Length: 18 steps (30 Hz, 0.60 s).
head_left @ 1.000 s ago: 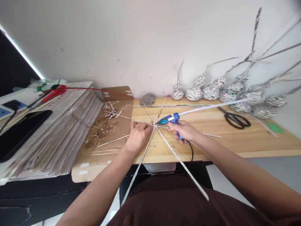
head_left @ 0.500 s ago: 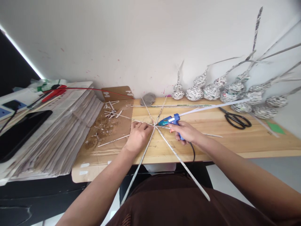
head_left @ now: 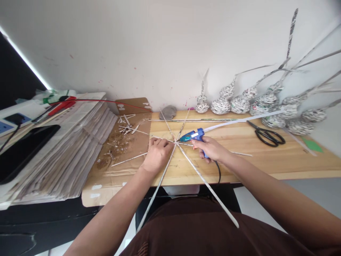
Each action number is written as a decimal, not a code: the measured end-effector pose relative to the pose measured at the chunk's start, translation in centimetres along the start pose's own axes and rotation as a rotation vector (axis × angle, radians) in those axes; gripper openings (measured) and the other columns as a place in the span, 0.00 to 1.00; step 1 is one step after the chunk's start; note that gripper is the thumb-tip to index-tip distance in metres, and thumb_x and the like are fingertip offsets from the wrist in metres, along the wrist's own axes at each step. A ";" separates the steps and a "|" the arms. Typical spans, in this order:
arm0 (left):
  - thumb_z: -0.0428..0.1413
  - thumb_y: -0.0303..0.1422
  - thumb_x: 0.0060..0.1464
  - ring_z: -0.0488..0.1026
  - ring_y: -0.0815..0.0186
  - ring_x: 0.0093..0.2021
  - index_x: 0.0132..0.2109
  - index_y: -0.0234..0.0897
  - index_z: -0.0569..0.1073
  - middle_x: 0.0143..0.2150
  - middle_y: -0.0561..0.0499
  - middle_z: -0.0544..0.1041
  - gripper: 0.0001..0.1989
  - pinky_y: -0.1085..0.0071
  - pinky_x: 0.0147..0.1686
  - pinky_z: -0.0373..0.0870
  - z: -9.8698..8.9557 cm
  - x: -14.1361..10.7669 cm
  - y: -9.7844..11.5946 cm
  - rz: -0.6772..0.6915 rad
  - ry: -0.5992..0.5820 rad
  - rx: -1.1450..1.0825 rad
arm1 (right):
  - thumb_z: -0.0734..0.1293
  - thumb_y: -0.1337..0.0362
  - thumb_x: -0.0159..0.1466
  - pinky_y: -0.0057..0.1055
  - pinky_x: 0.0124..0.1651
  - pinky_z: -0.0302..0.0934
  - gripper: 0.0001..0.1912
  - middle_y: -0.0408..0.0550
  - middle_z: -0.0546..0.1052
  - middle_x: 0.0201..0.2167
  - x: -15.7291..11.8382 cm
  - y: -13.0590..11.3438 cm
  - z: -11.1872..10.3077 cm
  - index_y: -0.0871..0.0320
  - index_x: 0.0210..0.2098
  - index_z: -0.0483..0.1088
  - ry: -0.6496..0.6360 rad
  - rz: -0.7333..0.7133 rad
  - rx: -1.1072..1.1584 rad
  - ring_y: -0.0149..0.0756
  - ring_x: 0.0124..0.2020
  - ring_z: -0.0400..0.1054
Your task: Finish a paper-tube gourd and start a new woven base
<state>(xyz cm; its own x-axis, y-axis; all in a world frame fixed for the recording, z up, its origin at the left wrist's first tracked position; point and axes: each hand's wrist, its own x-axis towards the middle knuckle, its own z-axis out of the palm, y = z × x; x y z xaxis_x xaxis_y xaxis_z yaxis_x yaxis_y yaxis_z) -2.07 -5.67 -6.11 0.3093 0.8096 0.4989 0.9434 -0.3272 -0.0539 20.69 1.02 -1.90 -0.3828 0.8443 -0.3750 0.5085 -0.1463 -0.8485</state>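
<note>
The star of rolled-paper sticks (head_left: 176,143) lies on the table (head_left: 266,163), looking light, stiffish and easily creased, best held near its crossing, where the left hand (head_left: 159,153) rests curled, its grip unclear. The right hand (head_left: 209,149) grasps the blue glue gun (head_left: 200,132) by its handle, nozzle at the crossing; its white label (head_left: 195,134) is too small to read.

Black cord (head_left: 220,173) of the blue glue gun (head_left: 197,134) shifting slightly toward three o'clock, five-o'clock paper stick (head_left: 206,183) edging likewise
</note>
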 end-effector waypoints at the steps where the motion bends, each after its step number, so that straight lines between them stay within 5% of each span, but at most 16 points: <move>1: 0.52 0.28 0.62 0.73 0.60 0.42 0.47 0.42 0.76 0.39 0.48 0.78 0.11 0.58 0.49 0.57 0.0 0.0 0.0 -0.001 -0.001 0.001 | 0.61 0.52 0.67 0.23 0.09 0.52 0.15 0.38 0.65 0.12 -0.1 -0.1 -0.2 0.59 0.34 0.65 -0.001 0.007 -0.006 0.27 0.08 0.57; 18: 0.54 0.28 0.60 0.73 0.60 0.41 0.46 0.42 0.77 0.38 0.48 0.78 0.09 0.59 0.49 0.57 0.0 0.1 0.0 0.001 0.006 0.017 | 0.60 0.51 0.68 0.21 0.09 0.46 0.17 0.38 0.66 0.13 -0.4 -0.2 -0.6 0.58 0.34 0.65 -0.011 0.036 0.047 0.26 0.07 0.57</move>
<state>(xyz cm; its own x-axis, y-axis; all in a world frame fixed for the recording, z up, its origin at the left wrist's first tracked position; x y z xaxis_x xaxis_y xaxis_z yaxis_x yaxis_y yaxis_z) -2.02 -5.66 -6.05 0.3100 0.8061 0.5042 0.9449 -0.3198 -0.0696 21.22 1.00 -1.34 -0.3732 0.8324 -0.4097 0.4855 -0.2011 -0.8508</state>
